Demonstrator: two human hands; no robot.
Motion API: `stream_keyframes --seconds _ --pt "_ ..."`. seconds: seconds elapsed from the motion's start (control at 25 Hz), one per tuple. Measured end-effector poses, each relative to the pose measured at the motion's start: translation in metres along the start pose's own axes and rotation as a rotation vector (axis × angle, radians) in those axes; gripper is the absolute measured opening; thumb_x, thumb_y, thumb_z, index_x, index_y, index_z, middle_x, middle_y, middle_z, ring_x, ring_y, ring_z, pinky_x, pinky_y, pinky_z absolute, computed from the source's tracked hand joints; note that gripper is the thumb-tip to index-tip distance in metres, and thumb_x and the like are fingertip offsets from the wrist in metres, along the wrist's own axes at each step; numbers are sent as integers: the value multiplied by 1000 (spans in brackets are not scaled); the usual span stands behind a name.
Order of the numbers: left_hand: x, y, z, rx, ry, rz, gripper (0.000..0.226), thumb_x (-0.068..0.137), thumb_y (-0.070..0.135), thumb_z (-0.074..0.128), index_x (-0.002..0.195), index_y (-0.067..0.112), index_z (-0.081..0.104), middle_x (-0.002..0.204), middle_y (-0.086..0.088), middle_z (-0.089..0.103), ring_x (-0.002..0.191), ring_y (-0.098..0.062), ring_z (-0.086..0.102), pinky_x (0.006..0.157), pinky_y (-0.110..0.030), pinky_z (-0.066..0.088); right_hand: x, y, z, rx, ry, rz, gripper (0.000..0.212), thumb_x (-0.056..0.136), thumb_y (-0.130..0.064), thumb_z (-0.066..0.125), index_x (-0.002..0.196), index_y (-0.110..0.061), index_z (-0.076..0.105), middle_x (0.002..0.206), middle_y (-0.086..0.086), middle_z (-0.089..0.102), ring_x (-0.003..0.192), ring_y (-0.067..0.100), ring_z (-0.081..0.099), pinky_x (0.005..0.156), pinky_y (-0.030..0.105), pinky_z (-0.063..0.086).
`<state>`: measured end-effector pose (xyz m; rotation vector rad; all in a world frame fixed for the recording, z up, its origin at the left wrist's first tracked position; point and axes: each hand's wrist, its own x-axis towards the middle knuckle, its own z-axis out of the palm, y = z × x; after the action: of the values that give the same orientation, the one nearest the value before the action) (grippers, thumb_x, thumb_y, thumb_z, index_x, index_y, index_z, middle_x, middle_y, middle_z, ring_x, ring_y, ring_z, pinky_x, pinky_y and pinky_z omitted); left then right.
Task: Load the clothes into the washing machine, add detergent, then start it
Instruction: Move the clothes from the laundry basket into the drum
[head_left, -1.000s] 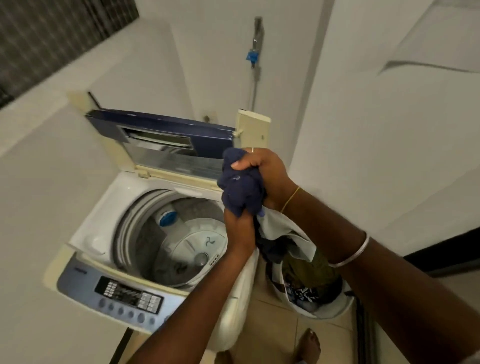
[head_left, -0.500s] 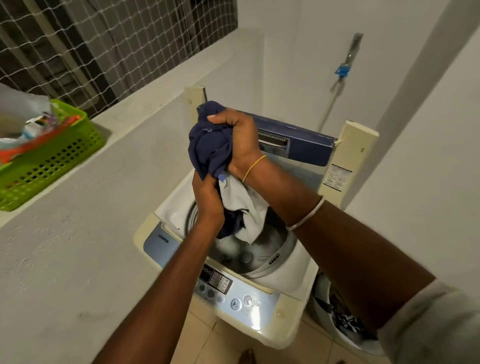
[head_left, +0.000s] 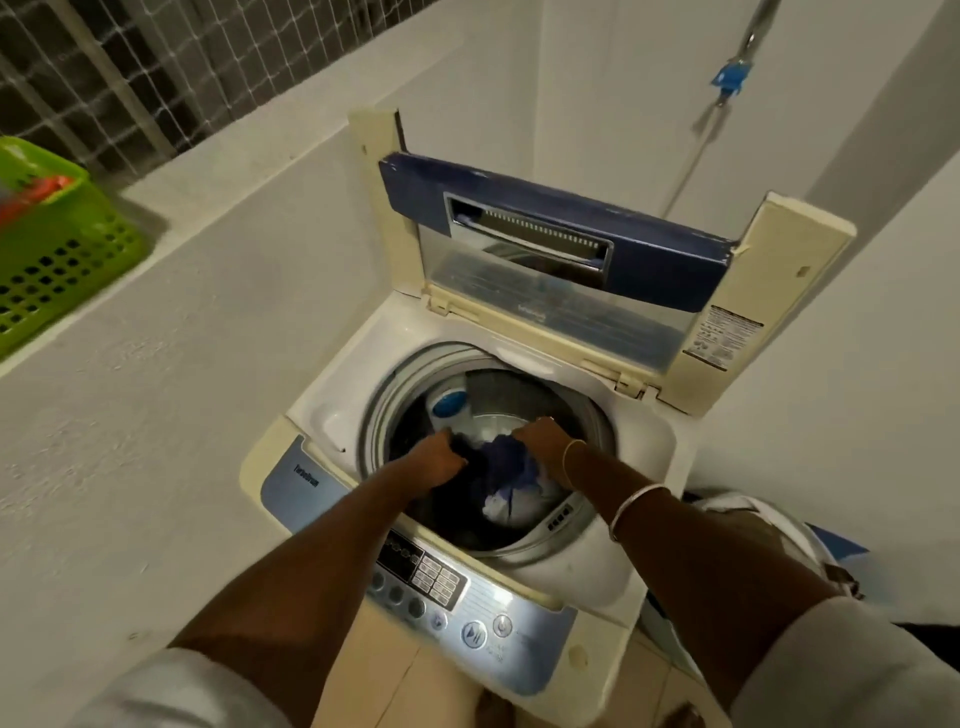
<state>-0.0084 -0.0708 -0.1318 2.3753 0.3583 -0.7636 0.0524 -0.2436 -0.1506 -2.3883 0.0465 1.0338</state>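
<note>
clothes (head_left: 508, 464), raised before, now sit in the drum (head_left: 519, 389), left hand (head_left: 439, 461) and right hand (head_left: 541, 441) clutching them.

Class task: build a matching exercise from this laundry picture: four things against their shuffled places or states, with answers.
1. green plastic lattice basket
2. blue-framed washing machine lid
3. bundle of dark blue and white clothes
4. round play-pause button

A. down in the grey drum
B. on the white ledge
C. on the blue control panel
D. standing open

Pairs: 1-B, 2-D, 3-A, 4-C.
</note>
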Motion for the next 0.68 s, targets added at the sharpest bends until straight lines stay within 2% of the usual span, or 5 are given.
stream_keyframes --seconds 0.08,0.28,0.44,0.56,0.68 --pt "4 2 11 -16 -32 -18 52 93 14 60 142 6 45 138 -17 55 121 -32 57 92 -32 47 3 13 0 108 6 69 44 106 -15 41 146 2 38 154 21 37 143 34 34 118 37 21" --pt "0 41 23 -88 124 -29 49 96 25 57 142 9 49 141 -17 55 127 -33 54 106 -38 44 -20 24 -28 311 71 -51 42 97 -25 51 130 0 56 132 21 58 124 36 53 102 39 42" --pt "-18 111 45 -585 539 -4 18 94 33 50 93 25 66 92 -8 71 89 -32 69 80 -41 55 -63 46 -52 557 357 -283 31 86 -39 60 108 -18 67 103 6 72 96 25 69 94 40 53" --pt "-49 184 85 -847 711 152 22 96 40 48 90 23 61 82 -2 67 78 -23 65 75 -40 56 -113 76 -76 553 655 -413 18 98 -30 55 91 -17 66 84 -3 68 79 12 64 76 22 50" --pt "-73 249 140 -856 723 353 20 103 30 49 91 17 59 76 1 62 71 -15 59 69 -27 49 -142 138 -90 729 895 -413 19 96 -29 60 79 -20 62 71 -4 65 67 13 62 62 21 48"
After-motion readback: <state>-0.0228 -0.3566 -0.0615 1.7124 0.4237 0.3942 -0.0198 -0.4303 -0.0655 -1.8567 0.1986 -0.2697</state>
